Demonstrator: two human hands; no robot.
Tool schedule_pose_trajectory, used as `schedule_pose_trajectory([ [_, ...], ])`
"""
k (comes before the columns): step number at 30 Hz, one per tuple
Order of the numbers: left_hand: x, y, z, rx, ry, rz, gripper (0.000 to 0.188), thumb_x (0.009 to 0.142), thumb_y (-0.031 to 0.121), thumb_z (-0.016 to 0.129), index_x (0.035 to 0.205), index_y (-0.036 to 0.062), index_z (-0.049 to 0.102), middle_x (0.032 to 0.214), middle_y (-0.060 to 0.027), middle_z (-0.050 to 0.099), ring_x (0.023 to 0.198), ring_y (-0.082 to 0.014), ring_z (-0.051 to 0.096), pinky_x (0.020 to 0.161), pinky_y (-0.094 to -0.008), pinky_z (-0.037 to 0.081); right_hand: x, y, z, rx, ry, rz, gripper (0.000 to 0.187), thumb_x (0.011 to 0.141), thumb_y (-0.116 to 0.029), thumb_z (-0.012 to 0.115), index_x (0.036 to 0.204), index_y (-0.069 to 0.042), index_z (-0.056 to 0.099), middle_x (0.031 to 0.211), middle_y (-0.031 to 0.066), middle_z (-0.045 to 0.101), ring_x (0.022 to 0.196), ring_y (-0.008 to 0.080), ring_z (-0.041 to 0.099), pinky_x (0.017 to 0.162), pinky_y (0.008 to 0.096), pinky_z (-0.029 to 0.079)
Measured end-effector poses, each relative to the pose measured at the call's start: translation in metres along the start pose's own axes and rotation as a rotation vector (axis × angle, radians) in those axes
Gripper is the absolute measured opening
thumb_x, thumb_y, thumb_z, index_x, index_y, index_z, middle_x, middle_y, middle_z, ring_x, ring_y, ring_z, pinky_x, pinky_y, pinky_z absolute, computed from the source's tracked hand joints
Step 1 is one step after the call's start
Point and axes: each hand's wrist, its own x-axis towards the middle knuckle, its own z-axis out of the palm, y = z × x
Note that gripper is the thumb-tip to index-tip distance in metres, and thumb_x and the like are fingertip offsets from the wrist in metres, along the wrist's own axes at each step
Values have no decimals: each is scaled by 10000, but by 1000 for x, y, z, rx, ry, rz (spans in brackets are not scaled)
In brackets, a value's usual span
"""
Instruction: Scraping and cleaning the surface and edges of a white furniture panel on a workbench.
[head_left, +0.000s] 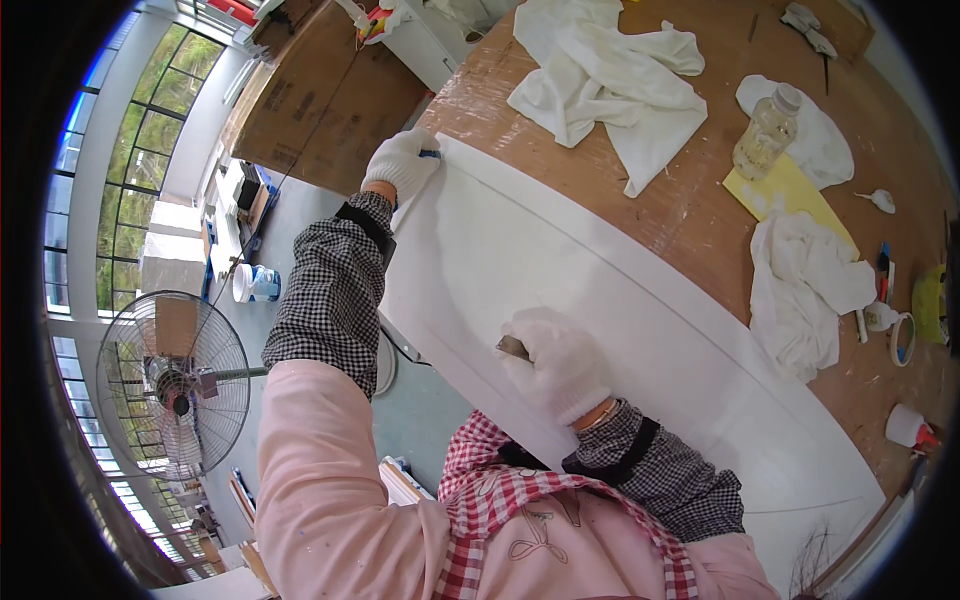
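A large white panel (540,250) with a raised border lies across the table in front of me. My left hand (403,163), in a white knit glove, is closed around the panel's far left corner. A small blue bit (430,153) shows at its fingers; what it is I cannot tell. Over the panel's near part, my right hand (560,368), also gloved in white, is closed with its fingers curled. From between its thumb and fingers pokes a small grey-brown piece (513,347), mostly hidden by the glove.
On the brown table (660,240) lie white cloths (610,85), a clear jar (768,132), a yellow sheet (755,185), a roll of tape (902,338) and a white bottle (906,425). A standing fan (175,385), a white bucket (256,283) and a large brown box (335,105) stand leftward.
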Motion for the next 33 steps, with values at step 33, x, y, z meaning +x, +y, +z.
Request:
schedule_pose_trajectory([
  [33, -181, 87, 3, -1710, -467, -214, 574, 1049, 217, 529, 1518, -41, 321, 1178, -99, 609, 1059, -208, 637, 992, -391, 519, -10, 6, 8, 306, 210, 136, 295, 923, -209, 705, 1157, -32, 674, 844, 101, 668, 735, 217, 646, 672, 346, 520],
])
